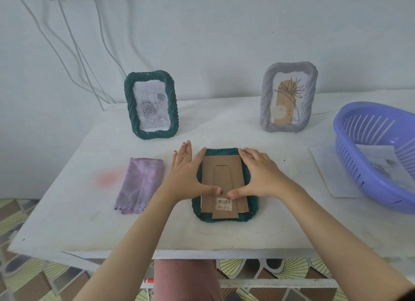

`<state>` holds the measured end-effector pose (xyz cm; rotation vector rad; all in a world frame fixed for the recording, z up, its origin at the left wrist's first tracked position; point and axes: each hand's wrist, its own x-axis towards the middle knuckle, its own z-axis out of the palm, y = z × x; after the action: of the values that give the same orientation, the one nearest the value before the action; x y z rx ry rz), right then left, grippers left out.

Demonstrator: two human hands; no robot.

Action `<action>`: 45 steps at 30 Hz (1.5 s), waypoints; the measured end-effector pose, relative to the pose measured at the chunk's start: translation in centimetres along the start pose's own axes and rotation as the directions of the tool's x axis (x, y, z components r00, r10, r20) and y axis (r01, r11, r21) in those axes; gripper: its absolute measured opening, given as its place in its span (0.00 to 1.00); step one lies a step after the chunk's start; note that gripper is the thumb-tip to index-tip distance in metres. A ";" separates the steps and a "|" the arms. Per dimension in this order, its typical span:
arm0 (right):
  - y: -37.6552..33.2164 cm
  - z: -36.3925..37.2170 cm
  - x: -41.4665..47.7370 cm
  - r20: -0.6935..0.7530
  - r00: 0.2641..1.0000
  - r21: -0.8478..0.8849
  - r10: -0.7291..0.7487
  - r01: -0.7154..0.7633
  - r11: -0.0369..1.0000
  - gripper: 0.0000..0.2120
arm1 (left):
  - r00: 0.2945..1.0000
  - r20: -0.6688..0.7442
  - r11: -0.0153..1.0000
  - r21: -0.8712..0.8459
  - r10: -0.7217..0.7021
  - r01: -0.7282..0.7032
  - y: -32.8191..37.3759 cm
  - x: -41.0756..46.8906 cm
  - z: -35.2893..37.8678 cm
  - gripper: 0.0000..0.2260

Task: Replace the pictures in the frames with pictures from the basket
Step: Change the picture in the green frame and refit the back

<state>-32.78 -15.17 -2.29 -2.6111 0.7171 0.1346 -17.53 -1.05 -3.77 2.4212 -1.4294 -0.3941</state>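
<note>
Head view, looking down on a white table (67,206).

- Dark green twisted-rim frame (224,220) lies face down at table centre, near the front edge. Its brown cardboard backing (221,164) faces up, with the stand flap flat against it and a barcode sticker (224,204) near the lower end.
- Left hand (185,177) lies flat over the frame's left side. The fingers are straight and close together, reaching past the rim onto the table. The thumb (214,190) is stretched across and presses on the backing. I see nothing gripped.
- Right hand (261,172) mirrors it on the right side, with the fingers extended over the upper right corner of the rim. Its thumb (233,194) presses the backing just above the sticker. The two thumb tips are nearly touching.
- Back left, a second green frame (151,105) stands upright with a grey rose print in it.
- Back right, a pale grey frame (289,97) stands upright with a line-drawn plant on tan shapes.
- At the right edge is a purple slotted basket (350,166) with printed pictures (379,159) lying inside. It sits partly on a loose sheet (330,172).
- Left of the hands, apart from the frame, lies a folded lilac cloth (140,184).
</note>
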 end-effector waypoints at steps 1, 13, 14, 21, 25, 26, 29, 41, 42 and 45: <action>0.0 -0.1 0.1 0.010 1.000 -0.008 0.006 -0.006 1.000 0.60 | 1.000 0.021 1.000 -0.004 -0.018 0.018 -0.1 0.1 0.0 0.53; 0.1 -0.1 0.7 0.034 0.999 -0.039 0.023 -0.022 0.999 0.61 | 0.997 0.068 0.999 -0.015 -0.044 0.045 -0.9 0.7 0.2 0.51; 0.1 -0.1 0.7 0.028 0.999 -0.033 0.026 -0.025 0.999 0.61 | 0.997 0.065 0.999 -0.028 -0.044 0.046 -0.9 0.8 0.3 0.51; 0.4 -0.2 1.0 0.053 0.998 -0.032 0.027 -0.025 0.999 0.57 | 0.996 0.079 0.998 -0.043 -0.041 0.045 -1.3 1.0 0.6 0.55; 0.8 -0.1 1.2 -0.021 0.999 0.036 0.037 -0.036 0.999 0.43 | 0.995 0.090 0.997 -0.067 -0.042 0.049 -1.4 1.0 0.7 0.56; 0.8 0.0 1.3 -0.039 0.998 0.039 0.039 -0.037 0.999 0.41 | 0.995 0.088 0.996 -0.074 -0.044 0.050 -1.5 1.0 0.8 0.55; 0.5 0.4 1.3 -0.098 0.994 0.040 0.050 -0.046 0.998 0.42 | 0.997 0.072 0.995 -0.086 -0.042 0.048 -1.5 1.2 0.8 0.53; 0.3 1.1 2.0 -0.179 0.977 0.099 0.115 -0.098 0.990 0.44 | 0.995 0.078 0.984 -0.164 -0.056 0.069 -1.5 1.7 0.8 0.54; 0.4 1.1 2.1 -0.178 0.977 0.101 0.118 -0.102 0.990 0.44 | 0.995 0.083 0.985 -0.157 -0.058 0.071 -1.4 1.7 0.8 0.54; 0.4 1.0 2.2 -0.174 0.977 0.119 0.120 -0.100 0.988 0.43 | 0.996 0.072 0.983 -0.171 -0.050 0.062 -1.4 1.5 0.9 0.51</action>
<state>-31.07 -16.08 -3.82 -2.5001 0.9069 -0.1087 -16.01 -1.86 -5.22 2.3321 -1.2972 -0.5926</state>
